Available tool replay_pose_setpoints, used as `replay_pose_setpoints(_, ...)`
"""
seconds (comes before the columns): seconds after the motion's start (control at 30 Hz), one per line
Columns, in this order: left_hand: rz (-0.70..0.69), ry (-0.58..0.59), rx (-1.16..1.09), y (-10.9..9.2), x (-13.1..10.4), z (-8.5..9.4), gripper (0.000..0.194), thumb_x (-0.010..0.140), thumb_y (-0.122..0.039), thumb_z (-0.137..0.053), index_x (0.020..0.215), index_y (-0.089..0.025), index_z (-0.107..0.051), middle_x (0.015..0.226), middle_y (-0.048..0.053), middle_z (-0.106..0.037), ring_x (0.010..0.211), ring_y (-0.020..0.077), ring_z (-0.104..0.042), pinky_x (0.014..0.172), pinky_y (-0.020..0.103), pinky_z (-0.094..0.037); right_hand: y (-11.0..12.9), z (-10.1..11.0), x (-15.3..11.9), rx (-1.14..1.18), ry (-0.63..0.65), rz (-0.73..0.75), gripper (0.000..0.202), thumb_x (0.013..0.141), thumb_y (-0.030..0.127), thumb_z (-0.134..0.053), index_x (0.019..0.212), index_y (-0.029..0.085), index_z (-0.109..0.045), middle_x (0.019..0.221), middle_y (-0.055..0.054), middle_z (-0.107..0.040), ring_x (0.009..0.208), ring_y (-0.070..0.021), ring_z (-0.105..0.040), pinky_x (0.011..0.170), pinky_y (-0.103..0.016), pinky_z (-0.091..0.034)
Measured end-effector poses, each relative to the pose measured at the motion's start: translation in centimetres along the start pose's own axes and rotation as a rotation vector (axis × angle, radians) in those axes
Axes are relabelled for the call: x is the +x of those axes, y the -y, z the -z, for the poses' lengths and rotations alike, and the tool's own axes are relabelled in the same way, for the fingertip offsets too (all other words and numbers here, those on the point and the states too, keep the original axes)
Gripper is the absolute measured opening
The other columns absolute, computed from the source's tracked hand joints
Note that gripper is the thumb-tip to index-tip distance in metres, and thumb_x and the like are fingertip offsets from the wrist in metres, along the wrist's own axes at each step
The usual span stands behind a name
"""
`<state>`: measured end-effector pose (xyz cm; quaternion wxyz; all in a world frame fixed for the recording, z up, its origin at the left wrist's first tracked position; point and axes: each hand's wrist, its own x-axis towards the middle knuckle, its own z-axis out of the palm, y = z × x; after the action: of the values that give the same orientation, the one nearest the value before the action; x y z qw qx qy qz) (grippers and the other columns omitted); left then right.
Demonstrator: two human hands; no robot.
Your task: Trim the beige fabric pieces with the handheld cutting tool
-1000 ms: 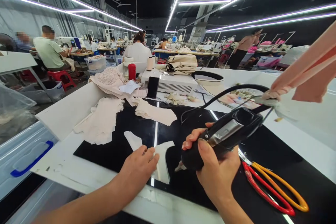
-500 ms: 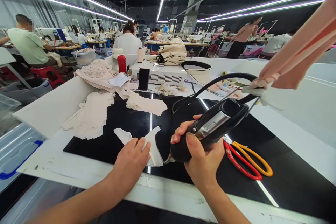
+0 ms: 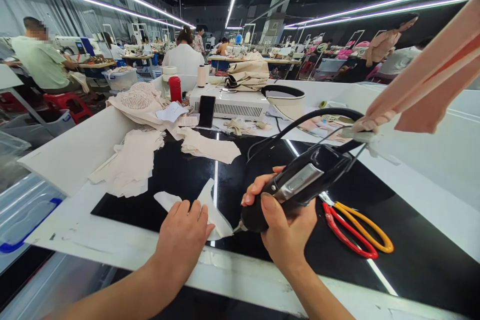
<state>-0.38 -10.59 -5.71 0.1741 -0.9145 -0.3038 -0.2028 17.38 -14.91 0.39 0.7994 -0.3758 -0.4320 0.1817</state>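
My right hand [image 3: 287,220] is wrapped round a corded black hand tool [image 3: 296,185] with a silver plate on its side. The tool's small metal tip [image 3: 240,227] points down-left and meets the right corner of a white fabric piece [image 3: 221,222]. Over the middle of that piece lies my left hand [image 3: 185,230], its bent fingers and thumb gripping the cloth against the black work surface [image 3: 262,252]. Part of the fabric is hidden under this hand. Scissors [image 3: 356,225] with red and orange handles lie to the right of my right hand.
Pale fabric stacks [image 3: 131,165] lie at the left, with another stack [image 3: 210,146] farther back. Behind them stand a phone [image 3: 206,111], a white vented box [image 3: 232,105] and a red bottle [image 3: 174,89]. The tool's black cable [image 3: 315,116] and a hanging pink cloth strip [image 3: 423,70] cross the right side.
My left hand has shifted slightly left, and the fabric's upper left end has moved left and down with it. The tool has moved slightly left; its tip is still at the corner.
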Motion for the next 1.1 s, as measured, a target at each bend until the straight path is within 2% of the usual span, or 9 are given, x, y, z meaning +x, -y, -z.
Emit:
replay_pose_setpoints(0.1,0.017,-0.033,0.034,0.2,0.2,0.6,0.027,0.108,-0.021,-0.054,0.089,-0.012,-0.071,0.077,0.007,-0.062,0.075,0.0266,-0.062,0.080,0.045,-0.060,0.1,-0.1,0.0,-0.013,0.005,0.010,0.033,0.090,0.031,-0.085,0.114,0.028,-0.063,0.080,0.005,-0.072,0.057,-0.0124,-0.068,0.056,-0.026,-0.062)
replay_pose_setpoints(0.17,-0.021,-0.108,-0.003,0.1,0.5,0.9,0.027,0.108,-0.013,-0.049,0.091,-0.011,-0.070,0.083,0.009,-0.066,0.082,0.0266,-0.065,0.089,0.046,-0.060,0.1,-0.1,0.0,-0.026,0.000,0.010,0.034,0.089,0.033,-0.086,0.114,0.028,-0.063,0.080,0.005,-0.071,0.056,-0.0129,-0.068,0.055,-0.027,-0.061)
replay_pose_setpoints(0.27,-0.221,-0.186,-0.181,-0.3,1.0,1.1,0.025,0.105,-0.001,-0.049,0.095,-0.012,-0.069,0.092,0.008,-0.071,0.087,0.0227,-0.067,0.089,0.037,-0.061,0.2,-0.2,-0.1,-0.043,-0.015,-0.004,0.037,0.088,0.034,-0.086,0.113,0.027,-0.061,0.079,0.005,-0.070,0.056,-0.0139,-0.067,0.053,-0.028,-0.060)
replay_pose_setpoints(0.37,-0.429,-0.182,-0.351,-0.9,1.2,1.0,0.026,0.107,-0.001,-0.049,0.094,-0.013,-0.068,0.094,0.007,-0.072,0.086,0.0193,-0.068,0.085,0.030,-0.062,0.2,-0.2,-0.1,-0.045,-0.017,-0.010,0.036,0.088,0.034,-0.086,0.113,0.028,-0.060,0.079,0.005,-0.070,0.056,-0.0138,-0.067,0.053,-0.027,-0.060)
replay_pose_setpoints(0.47,-0.501,-0.155,-0.398,-1.1,1.1,0.3,0.025,0.109,-0.003,-0.048,0.098,-0.011,-0.069,0.097,0.008,-0.073,0.090,0.0182,-0.070,0.088,0.029,-0.064,0.2,-0.1,-0.1,-0.048,-0.013,-0.005,0.035,0.089,0.033,-0.085,0.114,0.028,-0.060,0.079,0.005,-0.070,0.056,-0.0137,-0.067,0.054,-0.028,-0.060)
replay_pose_setpoints(0.63,-0.499,-0.089,-0.402,-0.2,0.8,-0.8,0.020,0.107,-0.003,-0.052,0.108,-0.009,-0.070,0.104,0.010,-0.075,0.096,0.0188,-0.073,0.090,0.030,-0.066,0.2,-0.2,-0.1,-0.042,-0.018,-0.020,0.037,0.087,0.033,-0.085,0.113,0.028,-0.060,0.079,0.005,-0.069,0.056,-0.0140,-0.067,0.053,-0.028,-0.060)
replay_pose_setpoints(0.8,-0.445,-0.115,-0.470,0.7,0.7,-1.3,0.020,0.111,-0.008,-0.050,0.118,-0.009,-0.069,0.109,0.010,-0.078,0.104,0.0203,-0.074,0.094,0.031,-0.066,0.2,0.0,-0.2,-0.031,-0.014,-0.020,0.036,0.087,0.031,-0.085,0.114,0.028,-0.060,0.079,0.005,-0.070,0.056,-0.0141,-0.067,0.053,-0.028,-0.059)
replay_pose_setpoints(0.93,-0.398,-0.121,-0.483,1.1,0.5,-1.2,0.019,0.111,-0.013,-0.052,0.119,-0.013,-0.069,0.113,0.010,-0.078,0.108,0.0213,-0.074,0.095,0.033,-0.066,0.2,0.0,-0.2,-0.020,-0.004,-0.010,0.035,0.088,0.030,-0.085,0.114,0.028,-0.061,0.080,0.005,-0.070,0.056,-0.0140,-0.067,0.053,-0.028,-0.058)
replay_pose_setpoints(1.1,-0.324,-0.087,-0.480,1.6,0.2,-0.7,0.018,0.111,-0.017,-0.055,0.120,-0.019,-0.070,0.119,0.011,-0.075,0.110,0.0223,-0.073,0.094,0.034,-0.067,0.3,0.0,-0.2,-0.028,-0.001,-0.012,0.038,0.088,0.036,-0.087,0.114,0.028,-0.060,0.078,0.005,-0.070,0.055,-0.0149,-0.067,0.052,-0.029,-0.057)
